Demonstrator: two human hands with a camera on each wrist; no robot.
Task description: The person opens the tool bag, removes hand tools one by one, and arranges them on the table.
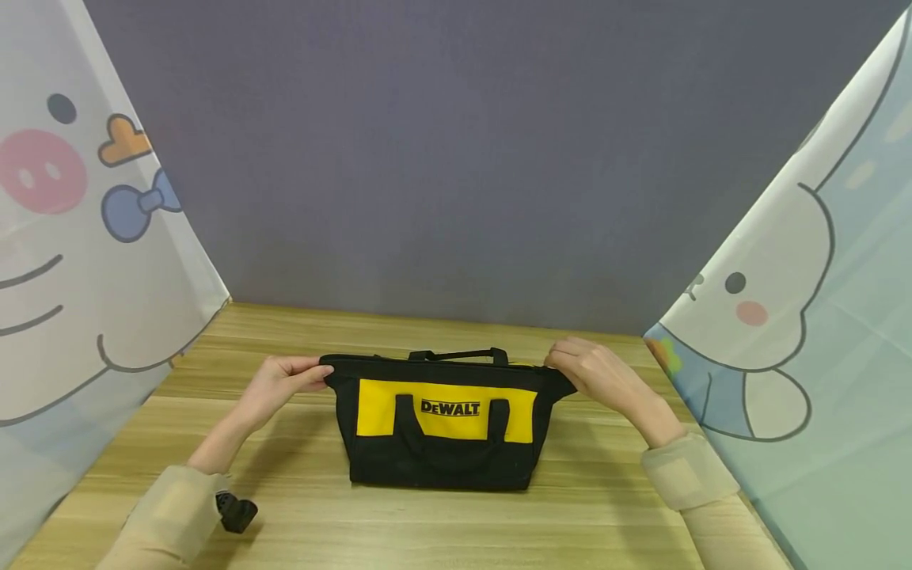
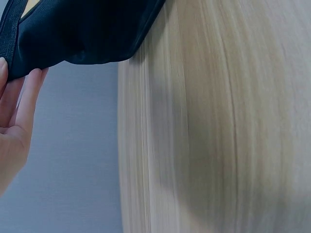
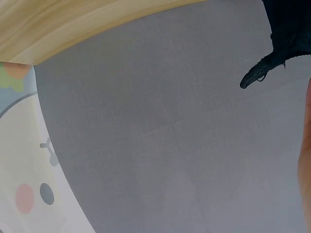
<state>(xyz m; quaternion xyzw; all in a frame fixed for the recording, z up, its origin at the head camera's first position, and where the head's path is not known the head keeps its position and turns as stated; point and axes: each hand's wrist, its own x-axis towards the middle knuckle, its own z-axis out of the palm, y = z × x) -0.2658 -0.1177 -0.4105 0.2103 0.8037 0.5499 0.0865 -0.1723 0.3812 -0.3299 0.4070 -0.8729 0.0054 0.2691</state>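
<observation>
A black and yellow DeWalt tool bag [image 1: 445, 467] stands upright on the wooden table, its front panel and two front carry straps facing me. My left hand [image 1: 274, 388] pinches the bag's top left corner between thumb and fingers. In the left wrist view that hand [image 2: 17, 121] grips the black fabric by the zipper edge of the bag [image 2: 92, 34]. At the top right end, my right hand [image 1: 606, 376] has its fingers curled at the bag's edge; its fingertips are partly hidden. Only a sliver of the right hand [image 3: 305, 160] shows in the right wrist view, beside a frayed black fabric tab [image 3: 255, 75].
Behind the wooden table [image 1: 399, 530] rises a grey panel [image 1: 427, 174]. Cartoon-printed cloths stand on the left [image 1: 57, 261] and right [image 1: 769, 317]. A small black device [image 1: 237, 512] sits by the left wrist's beige band [image 1: 174, 507].
</observation>
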